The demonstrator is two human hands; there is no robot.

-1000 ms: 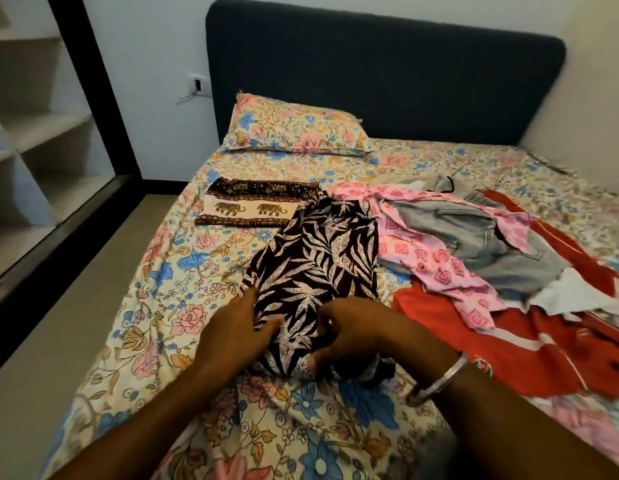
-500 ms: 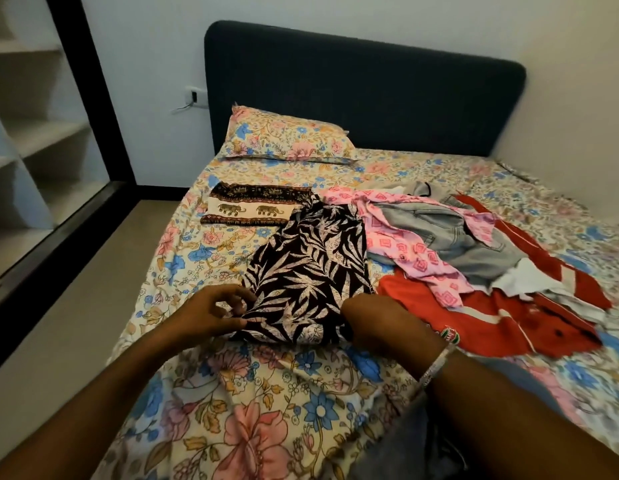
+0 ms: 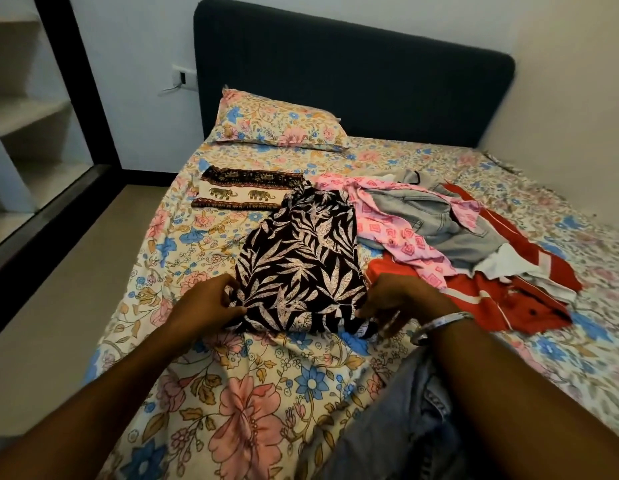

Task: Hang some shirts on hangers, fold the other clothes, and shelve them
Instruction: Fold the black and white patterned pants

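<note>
A black garment printed with pale leaves [image 3: 301, 268] is spread on the floral-sheeted bed [image 3: 252, 403], its near left corner pinched by the left hand [image 3: 207, 308] and its near right corner gripped by the curled fingers of the right hand [image 3: 401, 306], which wears a silver bangle [image 3: 439, 325]. Beyond it a folded dark cloth with an elephant border [image 3: 245, 192] lies flat. To the right, a pink patterned shirt [image 3: 401, 237], pale blue jeans [image 3: 436, 220] and a red garment with white stripes [image 3: 502, 296] are heaped together.

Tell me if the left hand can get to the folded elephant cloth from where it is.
Probably yes. The left hand pinches the leaf-print garment; only bare bedsheet lies between it and the elephant cloth.
</note>
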